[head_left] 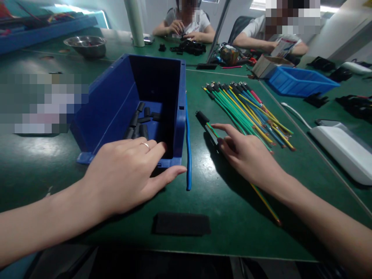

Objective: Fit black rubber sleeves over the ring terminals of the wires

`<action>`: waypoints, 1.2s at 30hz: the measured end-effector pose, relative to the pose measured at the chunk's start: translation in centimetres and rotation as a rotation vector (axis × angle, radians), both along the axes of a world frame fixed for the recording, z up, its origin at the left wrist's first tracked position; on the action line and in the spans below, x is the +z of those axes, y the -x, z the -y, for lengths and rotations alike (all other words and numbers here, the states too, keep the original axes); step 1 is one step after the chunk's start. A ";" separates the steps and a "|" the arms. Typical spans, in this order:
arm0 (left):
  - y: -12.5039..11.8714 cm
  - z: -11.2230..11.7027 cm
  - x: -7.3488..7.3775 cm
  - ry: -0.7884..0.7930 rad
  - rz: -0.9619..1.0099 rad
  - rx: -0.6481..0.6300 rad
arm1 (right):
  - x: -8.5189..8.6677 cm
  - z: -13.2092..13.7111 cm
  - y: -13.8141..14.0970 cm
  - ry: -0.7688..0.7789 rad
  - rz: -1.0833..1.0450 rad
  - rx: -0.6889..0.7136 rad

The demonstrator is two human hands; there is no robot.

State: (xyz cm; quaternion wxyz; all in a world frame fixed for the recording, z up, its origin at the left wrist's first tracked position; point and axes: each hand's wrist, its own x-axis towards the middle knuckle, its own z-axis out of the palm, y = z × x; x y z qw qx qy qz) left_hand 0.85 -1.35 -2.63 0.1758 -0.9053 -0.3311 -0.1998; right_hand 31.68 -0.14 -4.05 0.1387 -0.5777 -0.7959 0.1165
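Note:
My left hand (128, 174) lies open and flat at the front rim of a blue bin (116, 104), fingertips reaching over the edge. Inside the bin lie several short black sleeves (139, 122). My right hand (247, 155) rests on the green table, fingers stretched, index finger touching a green-yellow wire (210, 128) with a black sleeve on its far end. That wire runs under my palm and comes out near my wrist. A loose blue wire (188, 147) lies between the bin and my right hand.
A bundle of green, yellow and blue wires (250, 112) lies fanned out to the right. A black foam pad (181, 224) sits near the table's front edge. A white device (343, 149), a second blue tray (299, 81) and a metal bowl (87, 44) stand farther off. Two people work across the table.

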 end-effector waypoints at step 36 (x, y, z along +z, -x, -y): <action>-0.1 0.3 -0.7 0.031 0.207 -0.028 | 2.4 -0.9 -0.7 0.325 0.172 0.020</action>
